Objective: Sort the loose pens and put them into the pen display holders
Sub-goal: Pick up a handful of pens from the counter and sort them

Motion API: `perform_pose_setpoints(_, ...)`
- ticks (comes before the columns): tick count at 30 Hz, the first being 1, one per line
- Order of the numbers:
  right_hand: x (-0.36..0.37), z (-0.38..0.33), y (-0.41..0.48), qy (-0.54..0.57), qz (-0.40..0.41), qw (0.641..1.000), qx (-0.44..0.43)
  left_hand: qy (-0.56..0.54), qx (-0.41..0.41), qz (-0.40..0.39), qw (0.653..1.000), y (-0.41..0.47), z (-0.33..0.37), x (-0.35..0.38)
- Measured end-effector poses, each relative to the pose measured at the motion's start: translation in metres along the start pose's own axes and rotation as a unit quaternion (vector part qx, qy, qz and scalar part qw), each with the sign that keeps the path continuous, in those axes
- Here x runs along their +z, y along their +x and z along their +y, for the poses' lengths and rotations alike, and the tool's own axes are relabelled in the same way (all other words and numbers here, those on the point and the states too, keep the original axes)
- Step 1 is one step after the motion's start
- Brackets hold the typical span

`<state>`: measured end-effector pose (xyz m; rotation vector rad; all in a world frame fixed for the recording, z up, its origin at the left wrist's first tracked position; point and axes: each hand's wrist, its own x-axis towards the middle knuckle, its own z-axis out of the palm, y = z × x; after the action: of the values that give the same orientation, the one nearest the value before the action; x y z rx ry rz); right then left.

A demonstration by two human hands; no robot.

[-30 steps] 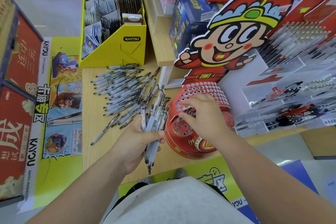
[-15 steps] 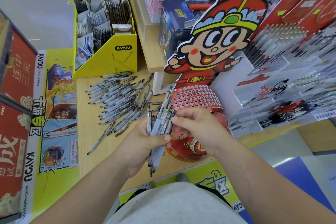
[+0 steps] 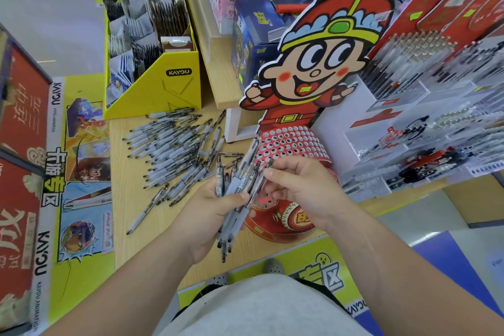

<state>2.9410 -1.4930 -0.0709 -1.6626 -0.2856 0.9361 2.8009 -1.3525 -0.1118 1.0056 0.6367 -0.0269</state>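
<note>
Pen bundle (image 3: 236,180) is mid-frame over the desk's near edge, tips down toward 6 o'clock. L grip (image 3: 207,215) is curled round it, thumb across the barrels. R grip (image 3: 305,194) comes in from 3 o'clock, thumb + forefinger pinching the bundle's top end. Just behind R grip, at 1 o'clock, is the red pen holder (image 3: 291,144) w/ rows of holes, below a cartoon cutout (image 3: 321,63). Loose pens (image 3: 174,150) are spread over the light wood desk (image 3: 122,194) at 10 o'clock, one stray nearer the edge. Yellow KAYOU box (image 3: 163,84) of card packs is at 11, just beside the pile. Stocked pen racks (image 3: 409,63) are at 2 o'clock. Yellow poster strip (image 3: 84,199) runs along the desk's 9 o'clock side. Grey shop floor (image 3: 62,35) is far L, w/ a blue floor patch (image 3: 450,262) at 4 o'clock.
</note>
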Motion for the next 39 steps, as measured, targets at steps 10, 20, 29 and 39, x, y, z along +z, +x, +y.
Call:
perform_pose_setpoints(10, -0.054, 0.008, 0.001, 0.015, 0.175, 0.983, -0.051, 0.010, -0.015, 0.077, 0.997, 0.005, -0.013, -0.008)
perform_pose_setpoints(20, -0.051, 0.043, 0.015, -0.273, 0.202, 0.931, -0.132, 0.020, -0.025, 0.107, 0.994, 0.005, -0.026, -0.010)
perform_pose_setpoints(29, -0.046, 0.044, 0.023, -0.330, 0.165, 0.916, -0.159, 0.020, -0.026, 0.116, 0.993, 0.002, -0.028, -0.009)
perform_pose_setpoints(39, -0.038, 0.056, 0.026, -0.415, 0.125, 0.889, -0.146, 0.007, -0.025, 0.118, 0.993, 0.002, -0.028, -0.013)
